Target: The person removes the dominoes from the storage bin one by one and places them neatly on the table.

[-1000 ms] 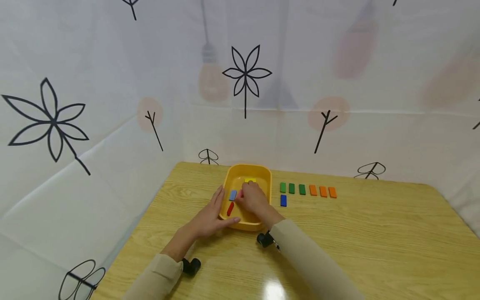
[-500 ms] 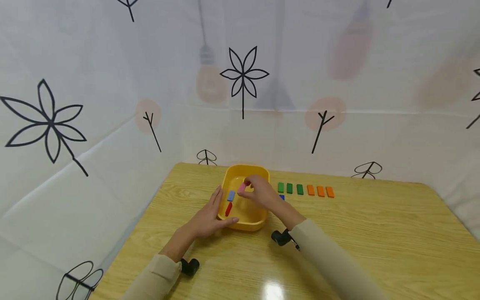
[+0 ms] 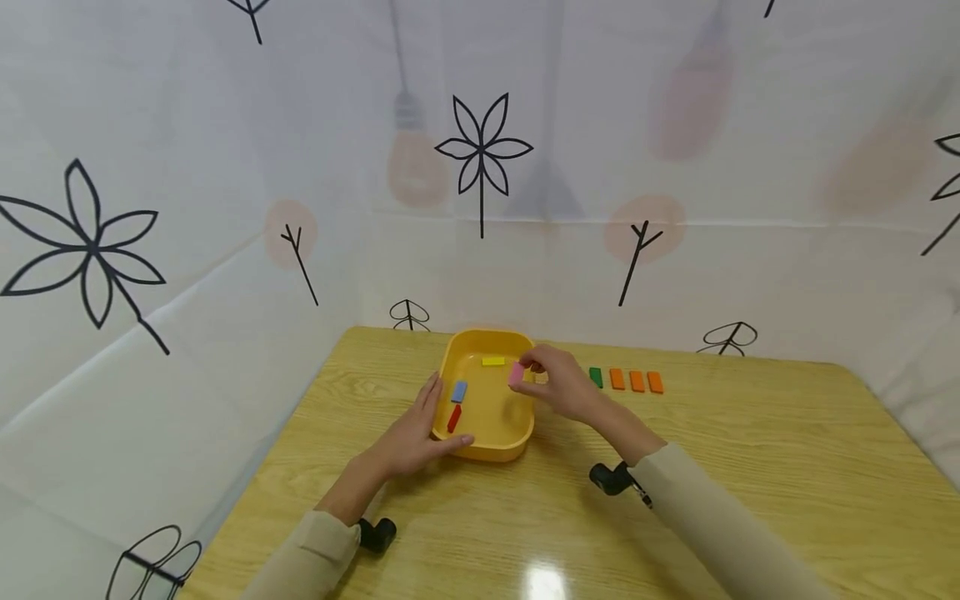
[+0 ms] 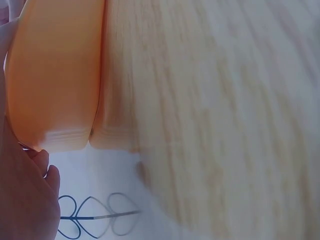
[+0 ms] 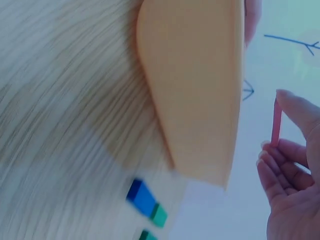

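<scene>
Mid-frame, the right hand (image 3: 564, 385) pinches a flat pink rectangular tile (image 3: 516, 373), seemingly unloading, and should next clear the oblong yellow plastic tray (image 3: 491, 453) the left hand (image 3: 418, 435) braces, fingers straight.

The tray (image 3: 495, 429) has room near right, but the left hand (image 3: 408, 437) bars its left, a blue block (image 5: 142, 197) perhaps its right.

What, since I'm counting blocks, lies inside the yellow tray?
The tray holds a yellow block, a light-blue block and a red block. The right hand and its pinched pink block hide part of its right side.
</scene>
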